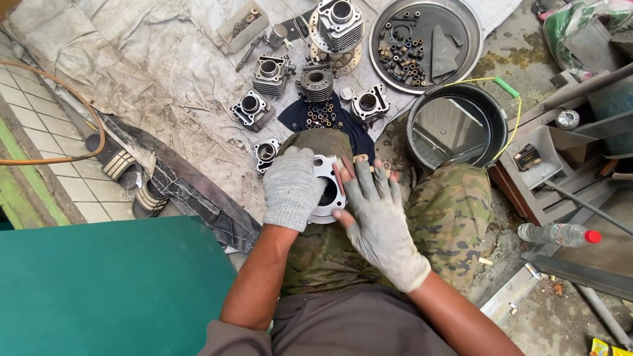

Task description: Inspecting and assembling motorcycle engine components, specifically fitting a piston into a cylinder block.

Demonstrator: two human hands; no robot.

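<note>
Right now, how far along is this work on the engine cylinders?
Five cylinders already lie set out on the cloth, with small parts sorted in the round metal tray. In hand: the gloved left hand grips a pale cylinder on the knee while the right hand lies flat against its face. Which laid-out cylinders remain unworked cannot be told.

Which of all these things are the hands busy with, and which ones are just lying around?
In hand:
- left hand in a grey knit glove, gripping the pale round metal cylinder part
- right hand in a dirty glove, fingers spread flat on it

Lying about:
- finned grey engine cylinders
- round metal tray of small parts
- black bucket
- plastic bottle with red cap
</note>
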